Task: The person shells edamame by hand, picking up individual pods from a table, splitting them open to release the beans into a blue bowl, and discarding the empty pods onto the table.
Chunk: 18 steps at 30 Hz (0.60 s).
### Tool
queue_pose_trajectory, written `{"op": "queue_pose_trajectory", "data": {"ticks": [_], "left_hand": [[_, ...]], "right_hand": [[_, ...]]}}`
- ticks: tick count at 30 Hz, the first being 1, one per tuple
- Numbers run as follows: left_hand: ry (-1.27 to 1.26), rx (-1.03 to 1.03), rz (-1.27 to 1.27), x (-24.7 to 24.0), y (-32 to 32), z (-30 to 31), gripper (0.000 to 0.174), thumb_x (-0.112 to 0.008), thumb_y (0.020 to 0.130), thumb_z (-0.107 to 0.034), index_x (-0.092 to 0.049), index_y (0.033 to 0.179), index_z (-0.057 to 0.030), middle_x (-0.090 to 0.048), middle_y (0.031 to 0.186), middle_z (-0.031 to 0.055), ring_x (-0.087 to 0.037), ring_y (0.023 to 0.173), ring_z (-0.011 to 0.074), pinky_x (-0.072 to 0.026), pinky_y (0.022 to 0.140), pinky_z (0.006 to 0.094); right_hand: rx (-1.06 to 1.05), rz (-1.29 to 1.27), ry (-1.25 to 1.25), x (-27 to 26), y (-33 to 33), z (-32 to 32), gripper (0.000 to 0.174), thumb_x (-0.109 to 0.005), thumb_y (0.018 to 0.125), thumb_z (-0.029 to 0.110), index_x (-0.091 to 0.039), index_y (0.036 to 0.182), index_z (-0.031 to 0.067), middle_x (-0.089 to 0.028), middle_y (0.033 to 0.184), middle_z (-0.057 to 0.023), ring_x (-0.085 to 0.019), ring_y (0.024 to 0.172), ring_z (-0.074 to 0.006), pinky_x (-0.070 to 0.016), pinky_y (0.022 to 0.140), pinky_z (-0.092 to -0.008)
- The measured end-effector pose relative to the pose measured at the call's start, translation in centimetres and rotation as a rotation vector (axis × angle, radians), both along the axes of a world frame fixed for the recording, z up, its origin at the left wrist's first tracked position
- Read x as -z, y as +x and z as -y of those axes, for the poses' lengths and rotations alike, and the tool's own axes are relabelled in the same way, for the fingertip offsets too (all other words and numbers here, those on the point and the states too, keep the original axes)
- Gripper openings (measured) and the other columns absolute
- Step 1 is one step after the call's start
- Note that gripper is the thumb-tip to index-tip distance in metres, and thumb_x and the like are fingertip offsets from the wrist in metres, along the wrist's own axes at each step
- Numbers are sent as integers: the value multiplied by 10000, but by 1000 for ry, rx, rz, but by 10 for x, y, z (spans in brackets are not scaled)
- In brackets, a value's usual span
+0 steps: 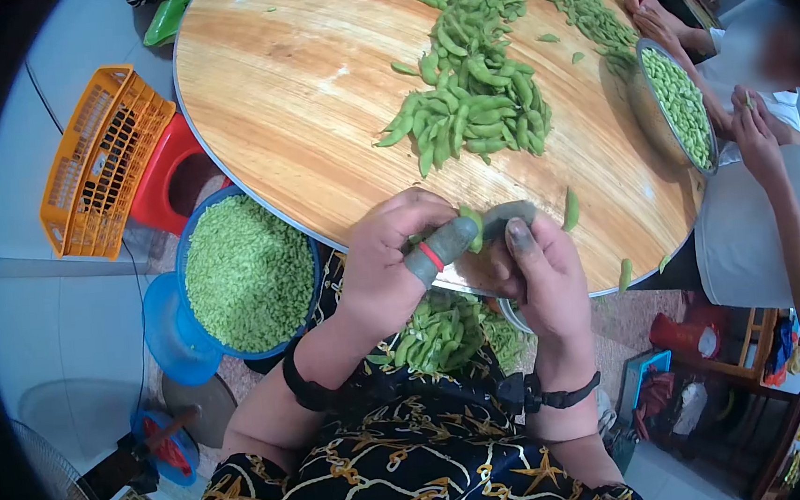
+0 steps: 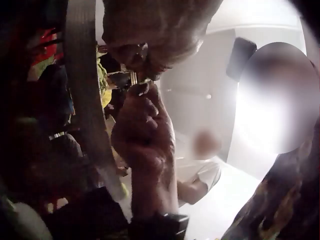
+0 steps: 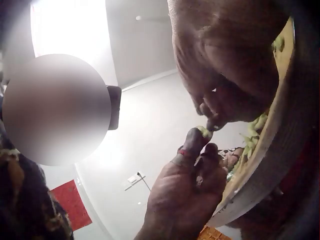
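In the head view my left hand (image 1: 382, 261) pinches a green soybean pod (image 1: 474, 229) at the table's near edge. Its thumb has a dark grey covering with a red band (image 1: 431, 256) around it. My right hand (image 1: 552, 266), fingers curled and a grey covering on the index finger, grips the pod's other end. In the right wrist view the pod (image 3: 204, 131) shows between the fingertips of both hands. Below the hands, more pods (image 1: 439, 333) lie at the lap. A large heap of pods (image 1: 478, 103) spreads over the wooden table (image 1: 293, 89).
On the left, a blue tub (image 1: 312, 285) holds shelled beans, near a red stool (image 1: 164, 179) and an orange crate (image 1: 97, 161). A metal bowl (image 1: 647, 104) of beans stands at the table's right edge, beside another person (image 1: 764, 221). A fan (image 1: 56, 474) is at lower left.
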<state>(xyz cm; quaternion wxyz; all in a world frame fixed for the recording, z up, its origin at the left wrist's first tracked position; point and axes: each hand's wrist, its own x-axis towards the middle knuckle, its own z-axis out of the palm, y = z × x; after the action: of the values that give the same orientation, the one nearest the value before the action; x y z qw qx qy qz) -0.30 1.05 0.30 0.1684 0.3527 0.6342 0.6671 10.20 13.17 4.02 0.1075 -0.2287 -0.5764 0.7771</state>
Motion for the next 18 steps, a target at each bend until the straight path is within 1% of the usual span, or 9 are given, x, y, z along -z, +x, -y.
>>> {"op": "queue_pose_trajectory", "data": {"ticks": [1, 2, 3, 5, 6, 8, 10, 15, 18], "left_hand": [[113, 29, 165, 5, 0, -2, 126, -676, 762, -105, -632, 835, -11, -605, 826, 81, -586, 762, 177, -455, 669, 279], [135, 31, 160, 7, 2, -3, 134, -667, 772, -102, -631, 870, -18, -606, 834, 69, -577, 793, 150, -454, 708, 279], [134, 30, 159, 6, 4, -3, 134, -667, 772, -102, -631, 870, -18, -606, 834, 69, -577, 793, 150, -454, 708, 279], [85, 22, 373, 0, 6, -3, 137, -649, 795, -93, -626, 908, -19, -601, 833, 47, -565, 786, 122, -451, 710, 261], [85, 21, 372, -4, 5, -2, 137, -649, 795, -93, -626, 908, -19, -601, 833, 47, -565, 786, 122, -451, 710, 261], [164, 175, 798, -10, 3, 1, 116, -619, 825, -77, -611, 919, -11, -595, 848, 26, -551, 781, 84, -441, 709, 230], [182, 167, 799, -10, 1, 3, 97, -607, 833, -69, -605, 908, -7, -596, 850, 25, -550, 779, 77, -440, 708, 221], [251, 162, 840, -9, 1, 3, 60, -593, 834, -42, -589, 881, -5, -599, 840, 29, -549, 776, 70, -446, 705, 219], [139, 145, 820, -11, 5, 2, 50, -592, 830, -31, -586, 874, -8, -595, 837, 29, -546, 769, 71, -452, 690, 229]], "right_hand": [[-4, -2, -1, 1, 0, 3, 173, -532, 909, 198, -545, 844, 38, -477, 610, 37, -372, 497, -20, -278, 436, -181], [-50, 8, -2, 1, 1, 6, 171, -523, 914, 196, -540, 853, 37, -482, 626, 35, -380, 507, -21, -291, 445, -181], [-94, 18, -4, 2, 1, 8, 168, -513, 920, 194, -535, 861, 37, -487, 641, 32, -388, 518, -22, -304, 454, -182], [-98, 14, 5, 7, 2, 8, 153, -497, 925, 171, -532, 871, 32, -487, 640, 32, -394, 521, -26, -319, 466, -182], [-107, 44, 57, 9, 2, 7, 148, -477, 931, 160, -529, 882, 31, -490, 649, 30, -394, 525, -26, -319, 469, -182], [-123, 73, 107, 6, 2, 7, 145, -457, 937, 149, -526, 893, 30, -493, 658, 28, -394, 530, -25, -319, 472, -182], [-160, 50, 5, -4, 3, 7, 159, -420, 946, 149, -521, 910, 32, -499, 674, 26, -394, 539, -25, -319, 478, -183], [-209, 7, -54, -3, 6, 5, 175, -400, 953, 154, -517, 910, 32, -499, 678, 26, -393, 540, -25, -309, 474, -184], [-195, 4, -2, 5, 7, 5, 184, -403, 953, 155, -525, 886, 34, -494, 663, 28, -390, 525, -27, -299, 466, -180]]}}
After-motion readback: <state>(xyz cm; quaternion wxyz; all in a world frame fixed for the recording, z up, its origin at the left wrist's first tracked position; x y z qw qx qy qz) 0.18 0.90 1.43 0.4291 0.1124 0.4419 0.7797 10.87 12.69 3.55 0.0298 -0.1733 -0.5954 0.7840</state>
